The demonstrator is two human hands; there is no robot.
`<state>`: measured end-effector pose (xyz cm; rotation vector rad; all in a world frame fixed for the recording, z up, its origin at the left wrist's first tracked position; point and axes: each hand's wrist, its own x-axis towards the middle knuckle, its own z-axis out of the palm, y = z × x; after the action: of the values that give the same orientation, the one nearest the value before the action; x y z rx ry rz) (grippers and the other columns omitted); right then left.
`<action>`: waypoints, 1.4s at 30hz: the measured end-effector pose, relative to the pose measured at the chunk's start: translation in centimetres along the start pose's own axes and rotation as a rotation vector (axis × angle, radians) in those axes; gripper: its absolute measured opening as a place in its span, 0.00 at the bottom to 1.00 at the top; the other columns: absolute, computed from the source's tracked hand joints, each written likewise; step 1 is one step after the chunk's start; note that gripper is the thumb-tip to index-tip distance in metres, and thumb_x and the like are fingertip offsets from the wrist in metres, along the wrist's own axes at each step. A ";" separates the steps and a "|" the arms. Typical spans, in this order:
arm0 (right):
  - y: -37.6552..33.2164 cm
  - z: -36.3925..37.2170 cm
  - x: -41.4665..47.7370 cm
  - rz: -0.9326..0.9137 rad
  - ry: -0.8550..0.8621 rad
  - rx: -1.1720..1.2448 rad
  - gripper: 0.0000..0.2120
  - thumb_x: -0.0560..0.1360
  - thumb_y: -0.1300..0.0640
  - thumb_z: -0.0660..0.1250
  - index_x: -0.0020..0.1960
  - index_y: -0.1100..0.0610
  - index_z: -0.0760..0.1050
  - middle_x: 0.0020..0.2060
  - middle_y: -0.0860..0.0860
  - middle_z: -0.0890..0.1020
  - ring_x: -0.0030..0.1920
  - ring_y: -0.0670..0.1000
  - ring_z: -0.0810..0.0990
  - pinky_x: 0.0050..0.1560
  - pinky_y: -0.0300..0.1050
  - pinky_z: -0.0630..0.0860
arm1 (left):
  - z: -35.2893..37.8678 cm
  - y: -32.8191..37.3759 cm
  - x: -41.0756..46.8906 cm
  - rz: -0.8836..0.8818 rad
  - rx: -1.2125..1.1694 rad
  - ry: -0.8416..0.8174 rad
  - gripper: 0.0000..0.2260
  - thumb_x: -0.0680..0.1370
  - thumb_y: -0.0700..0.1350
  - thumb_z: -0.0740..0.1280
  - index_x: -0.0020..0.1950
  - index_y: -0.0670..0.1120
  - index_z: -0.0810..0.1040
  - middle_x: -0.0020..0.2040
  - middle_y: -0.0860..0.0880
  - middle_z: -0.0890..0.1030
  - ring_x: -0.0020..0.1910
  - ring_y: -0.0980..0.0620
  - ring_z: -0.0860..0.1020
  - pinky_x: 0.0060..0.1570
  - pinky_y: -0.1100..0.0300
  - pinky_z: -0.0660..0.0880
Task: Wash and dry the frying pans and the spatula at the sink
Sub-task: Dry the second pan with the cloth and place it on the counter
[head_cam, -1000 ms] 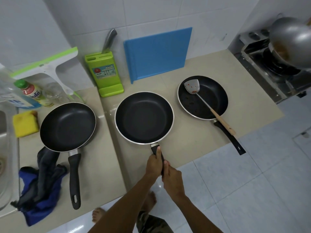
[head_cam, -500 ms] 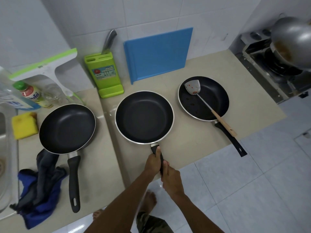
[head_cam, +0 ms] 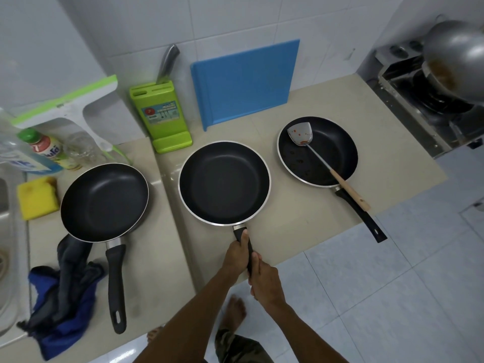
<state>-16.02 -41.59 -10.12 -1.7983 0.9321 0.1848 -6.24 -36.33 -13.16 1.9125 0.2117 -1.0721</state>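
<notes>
Three black frying pans stand in a row on the beige counter. The middle pan (head_cam: pixel 224 182) rests flat; my left hand (head_cam: pixel 237 256) and my right hand (head_cam: pixel 265 282) both grip its black handle at the counter's front edge. The left pan (head_cam: pixel 104 201) sits beside the sink with its handle pointing toward me. The right pan (head_cam: pixel 317 150) holds a metal spatula (head_cam: pixel 301 134) with a wooden handle; red spots show on the blade and crumbs lie in that pan.
A yellow sponge (head_cam: pixel 36 197) and dish soap bottles (head_cam: pixel 49 150) stand by the steel sink (head_cam: pixel 6 231) at far left. A blue and dark cloth (head_cam: pixel 62 297) lies under the left pan. Green knife block (head_cam: pixel 159 116), blue cutting board (head_cam: pixel 245 82), squeegee (head_cam: pixel 68 106), stove with wok (head_cam: pixel 455 58).
Both hands keep their grip on the middle pan's handle. The pan has not visibly moved; only the view has shifted slightly.
</notes>
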 end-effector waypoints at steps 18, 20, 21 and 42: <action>0.4 -0.1 0.1 0.036 -0.005 0.041 0.24 0.76 0.36 0.49 0.41 0.49 0.77 0.29 0.44 0.79 0.29 0.43 0.79 0.32 0.33 0.74 | 0.2 -0.2 0.3 -0.003 -0.022 0.011 0.36 0.82 0.68 0.48 0.49 0.39 0.83 0.43 0.42 0.87 0.47 0.46 0.85 0.58 0.48 0.81; 0.3 -0.2 0.1 0.035 -0.009 0.040 0.23 0.76 0.36 0.49 0.40 0.48 0.76 0.29 0.43 0.79 0.29 0.43 0.78 0.32 0.32 0.74 | 0.3 -0.2 0.2 -0.002 -0.025 0.011 0.36 0.82 0.67 0.49 0.49 0.39 0.83 0.43 0.41 0.87 0.46 0.45 0.85 0.58 0.48 0.81; 0.3 -0.1 0.0 0.034 -0.009 0.036 0.23 0.76 0.36 0.49 0.41 0.48 0.76 0.29 0.43 0.79 0.29 0.43 0.78 0.32 0.32 0.74 | 0.3 0.0 0.0 -0.002 -0.021 0.017 0.36 0.83 0.67 0.49 0.49 0.39 0.83 0.43 0.41 0.86 0.46 0.45 0.85 0.57 0.48 0.81; 0.9 -2.0 -0.7 0.023 -0.069 -0.128 0.18 0.84 0.43 0.56 0.49 0.55 0.76 0.36 0.52 0.84 0.34 0.51 0.85 0.38 0.44 0.84 | -0.8 0.8 -2.3 0.044 0.204 0.039 0.28 0.82 0.66 0.52 0.50 0.43 0.76 0.44 0.44 0.82 0.43 0.44 0.82 0.51 0.49 0.82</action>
<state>-17.68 -43.03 -9.51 -1.8873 0.9098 0.3253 -6.76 -35.62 -10.73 2.1113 0.0841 -1.0615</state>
